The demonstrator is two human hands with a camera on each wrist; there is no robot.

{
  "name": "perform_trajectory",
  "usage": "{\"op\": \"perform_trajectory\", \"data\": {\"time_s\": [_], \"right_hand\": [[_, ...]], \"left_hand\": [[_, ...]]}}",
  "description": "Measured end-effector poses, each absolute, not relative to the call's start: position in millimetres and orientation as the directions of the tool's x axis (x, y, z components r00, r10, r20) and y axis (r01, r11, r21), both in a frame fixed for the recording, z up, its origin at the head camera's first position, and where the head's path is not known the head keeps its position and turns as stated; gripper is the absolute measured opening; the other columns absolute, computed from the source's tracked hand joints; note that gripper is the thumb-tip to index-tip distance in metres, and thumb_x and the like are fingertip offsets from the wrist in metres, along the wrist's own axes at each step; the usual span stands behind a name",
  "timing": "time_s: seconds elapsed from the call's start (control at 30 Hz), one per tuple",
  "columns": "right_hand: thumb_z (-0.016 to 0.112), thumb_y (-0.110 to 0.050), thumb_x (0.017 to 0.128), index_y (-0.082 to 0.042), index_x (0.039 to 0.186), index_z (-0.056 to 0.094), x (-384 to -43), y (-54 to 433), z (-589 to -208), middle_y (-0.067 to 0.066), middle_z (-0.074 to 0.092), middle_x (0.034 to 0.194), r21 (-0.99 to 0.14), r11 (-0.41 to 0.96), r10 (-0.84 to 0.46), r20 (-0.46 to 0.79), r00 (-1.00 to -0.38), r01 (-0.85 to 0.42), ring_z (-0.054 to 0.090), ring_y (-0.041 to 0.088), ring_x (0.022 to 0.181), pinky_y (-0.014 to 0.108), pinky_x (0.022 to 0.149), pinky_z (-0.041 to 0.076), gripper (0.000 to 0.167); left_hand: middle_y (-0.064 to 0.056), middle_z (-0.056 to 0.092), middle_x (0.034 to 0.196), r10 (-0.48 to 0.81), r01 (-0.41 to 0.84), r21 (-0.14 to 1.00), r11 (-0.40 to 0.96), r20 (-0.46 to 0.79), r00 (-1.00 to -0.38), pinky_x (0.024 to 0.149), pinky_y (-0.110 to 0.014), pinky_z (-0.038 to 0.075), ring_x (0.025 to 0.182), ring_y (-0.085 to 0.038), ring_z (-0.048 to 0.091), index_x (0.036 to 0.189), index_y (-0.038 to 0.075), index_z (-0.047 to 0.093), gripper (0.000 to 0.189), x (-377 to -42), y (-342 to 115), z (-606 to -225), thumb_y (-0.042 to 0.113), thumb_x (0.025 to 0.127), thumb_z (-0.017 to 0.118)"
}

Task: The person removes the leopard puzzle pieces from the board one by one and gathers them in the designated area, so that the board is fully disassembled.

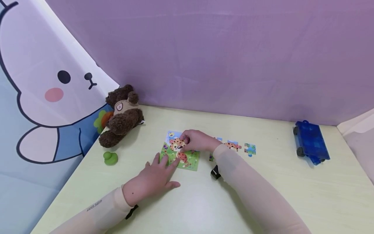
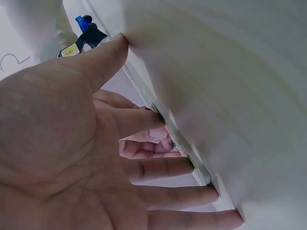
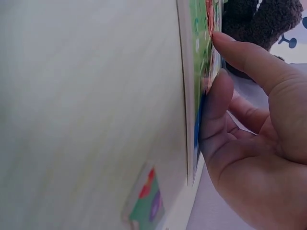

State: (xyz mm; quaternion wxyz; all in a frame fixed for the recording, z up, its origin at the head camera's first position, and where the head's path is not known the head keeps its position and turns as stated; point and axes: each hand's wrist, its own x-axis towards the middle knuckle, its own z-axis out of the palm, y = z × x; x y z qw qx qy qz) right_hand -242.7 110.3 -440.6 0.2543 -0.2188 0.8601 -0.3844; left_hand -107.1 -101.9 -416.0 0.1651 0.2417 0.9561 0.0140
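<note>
A square jigsaw puzzle (image 1: 191, 162) with a spotted leopard cub on green grass lies on the table. My left hand (image 1: 155, 177) is spread beside its near left edge, palm down, fingertips at the frame and thumb out to the side. In the left wrist view the fingers (image 2: 160, 168) reach along the puzzle's edge. Above the picture, my right hand (image 1: 200, 140) has bent fingers, with thumb and fingertips on the cub's face. The right wrist view has these fingertips (image 3: 220, 86) touching the puzzle's surface; I cannot tell whether they pinch a piece.
Several loose puzzle pieces (image 1: 250, 149) lie right of the puzzle, some partly behind the right forearm. A brown teddy bear (image 1: 124, 118) leans at the table's back left corner, a green rubber duck (image 1: 110, 158) near it. A blue toy cart (image 1: 312, 141) stands far right, before the purple curtain.
</note>
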Motion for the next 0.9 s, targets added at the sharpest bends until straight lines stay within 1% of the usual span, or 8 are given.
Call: {"op": "perform_trajectory", "data": {"time_s": [0.1, 0.23, 0.53, 0.7, 0.9], "right_hand": [[0.087, -0.024, 0.091, -0.013, 0.127, 0.065, -242.4, 110.7, -440.6, 0.001, 0.062, 0.103, -0.765, 0.623, -0.555, -0.288, -0.780, -0.161, 0.058, 0.014, 0.087, 0.028, 0.082, 0.055, 0.043], [0.087, -0.024, 0.090, -0.012, 0.126, 0.065, -242.2, 111.4, -440.1, 0.002, 0.063, 0.102, -0.763, 0.631, -0.545, -0.303, -0.782, -0.144, 0.058, 0.014, 0.086, 0.028, 0.083, 0.056, 0.044], [0.086, -0.019, 0.091, -0.007, 0.127, 0.063, -243.7, 112.2, -437.3, 0.004, 0.059, 0.101, -0.790, 0.601, -0.566, -0.317, -0.761, -0.119, 0.061, 0.014, 0.078, 0.026, 0.077, 0.058, 0.045], [0.085, -0.016, 0.092, -0.006, 0.124, 0.061, -243.7, 111.1, -436.6, 0.004, 0.056, 0.103, -0.802, 0.586, -0.578, -0.310, -0.755, -0.120, 0.058, 0.014, 0.081, 0.025, 0.074, 0.059, 0.042], [0.086, -0.017, 0.091, -0.006, 0.125, 0.060, -243.5, 110.9, -439.5, 0.005, 0.059, 0.107, -0.806, 0.581, -0.571, -0.308, -0.761, -0.110, 0.060, 0.016, 0.086, 0.026, 0.076, 0.061, 0.043]], "left_hand": [[-0.031, 0.039, 0.163, 0.470, 0.461, 0.104, 0.881, -0.310, -0.827, 0.106, -0.082, 0.048, 0.147, -0.067, 0.039, 0.169, 0.021, 0.035, 0.085, -107.2, -101.4, -415.3, 0.066, 0.100, 0.059], [-0.031, 0.039, 0.163, 0.471, 0.465, 0.100, 0.880, -0.310, -0.826, 0.105, -0.082, 0.049, 0.147, -0.067, 0.039, 0.169, 0.022, 0.035, 0.085, -107.3, -100.9, -414.8, 0.066, 0.100, 0.059], [-0.031, 0.039, 0.164, 0.468, 0.464, 0.093, 0.881, -0.316, -0.825, 0.106, -0.081, 0.048, 0.148, -0.067, 0.038, 0.169, 0.022, 0.035, 0.085, -107.8, -100.6, -414.8, 0.067, 0.100, 0.059], [-0.031, 0.039, 0.164, 0.470, 0.467, 0.090, 0.880, -0.311, -0.826, 0.106, -0.081, 0.048, 0.147, -0.068, 0.039, 0.168, 0.021, 0.036, 0.085, -107.8, -101.3, -414.7, 0.066, 0.100, 0.059], [-0.032, 0.040, 0.163, 0.476, 0.473, 0.091, 0.877, -0.307, -0.824, 0.104, -0.082, 0.049, 0.146, -0.068, 0.040, 0.168, 0.020, 0.037, 0.084, -108.6, -102.0, -415.8, 0.066, 0.100, 0.059]]}}
